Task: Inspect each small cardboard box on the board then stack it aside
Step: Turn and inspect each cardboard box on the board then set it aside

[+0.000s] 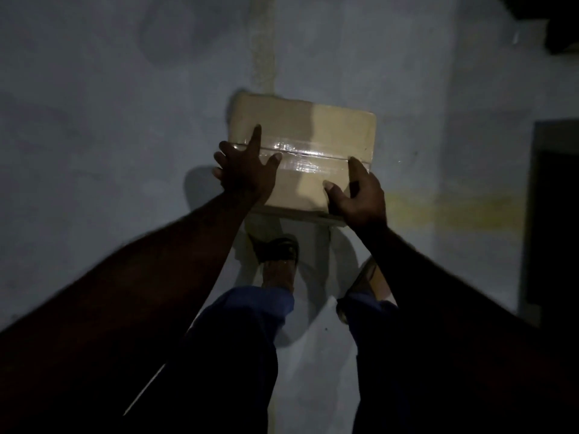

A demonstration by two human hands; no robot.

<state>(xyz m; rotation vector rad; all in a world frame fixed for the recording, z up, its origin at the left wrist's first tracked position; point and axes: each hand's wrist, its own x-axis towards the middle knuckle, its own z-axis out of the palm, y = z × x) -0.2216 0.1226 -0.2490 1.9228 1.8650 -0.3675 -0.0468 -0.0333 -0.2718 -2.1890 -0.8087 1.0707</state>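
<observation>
A tan cardboard box [313,133] sealed with a strip of clear tape across its top is at the centre of the head view, in dim light. My left hand [247,167] lies on its left side, fingers spread over the top and edge. Gripping the near right corner is my right hand [360,192], thumb on top and fingers around the side. I cannot tell whether the box rests on the floor or is lifted. No board shows in this view.
A grey concrete floor [125,120] with a pale worn stripe and a yellowish patch at the right lies all around. My feet in sandals [279,255] stand just below the box. A dark object [554,198] is at the right edge.
</observation>
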